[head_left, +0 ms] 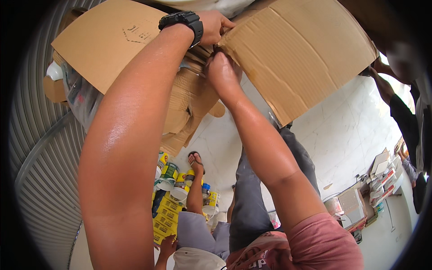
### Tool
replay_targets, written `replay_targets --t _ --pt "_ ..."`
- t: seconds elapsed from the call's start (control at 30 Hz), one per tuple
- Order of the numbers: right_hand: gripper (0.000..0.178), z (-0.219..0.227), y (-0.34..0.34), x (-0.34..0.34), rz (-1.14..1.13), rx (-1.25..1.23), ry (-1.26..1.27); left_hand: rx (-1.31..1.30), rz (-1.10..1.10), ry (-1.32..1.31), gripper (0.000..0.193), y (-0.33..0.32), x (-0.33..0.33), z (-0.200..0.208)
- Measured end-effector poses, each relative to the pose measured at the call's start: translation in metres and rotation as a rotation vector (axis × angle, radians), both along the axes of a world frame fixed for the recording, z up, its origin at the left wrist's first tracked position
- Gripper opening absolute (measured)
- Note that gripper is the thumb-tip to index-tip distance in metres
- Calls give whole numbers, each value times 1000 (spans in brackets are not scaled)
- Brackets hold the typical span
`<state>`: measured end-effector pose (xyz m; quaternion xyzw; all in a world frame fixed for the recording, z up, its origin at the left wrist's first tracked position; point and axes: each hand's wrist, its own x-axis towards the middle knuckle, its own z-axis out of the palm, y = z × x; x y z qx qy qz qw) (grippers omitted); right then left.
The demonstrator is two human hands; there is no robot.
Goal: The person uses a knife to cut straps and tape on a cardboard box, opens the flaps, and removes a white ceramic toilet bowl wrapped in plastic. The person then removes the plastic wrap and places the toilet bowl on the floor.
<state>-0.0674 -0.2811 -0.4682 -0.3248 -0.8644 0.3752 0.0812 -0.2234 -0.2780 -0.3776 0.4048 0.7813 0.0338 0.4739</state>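
A large brown cardboard box (306,49) with creased, ribbed sides fills the upper right. At its left edge is my left hand (215,28), a black watch (182,22) on the wrist. Its fingers are closed at the box's upper corner, the index finger lying along the cardboard. Just below, my right hand (223,72) is curled in a fist at the same edge, its fingertips hidden. Beneath and left of my hands are a flat cardboard sheet (105,40) and torn, folded cardboard pieces (182,105).
Another person's hand (366,71) is at the box's right end. Below left sits a person in grey shorts (198,231), beside several tubs (170,171) and yellow boxes (166,218). A corrugated metal shutter (45,157) lines the left. Stacked goods (382,180) stand lower right.
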Motion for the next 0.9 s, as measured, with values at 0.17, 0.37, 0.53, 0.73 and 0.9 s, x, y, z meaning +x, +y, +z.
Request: replay_targets --t 0.17,0.37,0.53,0.73,0.9 --pt "28 -29 0 -15 148 66 -85 36 81 78 38 0 -7 -9" --pt "30 -26 11 -13 331 -56 -214 77 214 96 36 -3 5 -10" --pt "34 -11 15 -13 162 28 -136 21 166 80 67 5 11 -1" --pt "38 -30 26 2 396 224 -25 87 -69 393 68 -3 16 -20" --pt "32 -16 22 7 260 111 -37 162 -17 636 29 -10 21 -33"
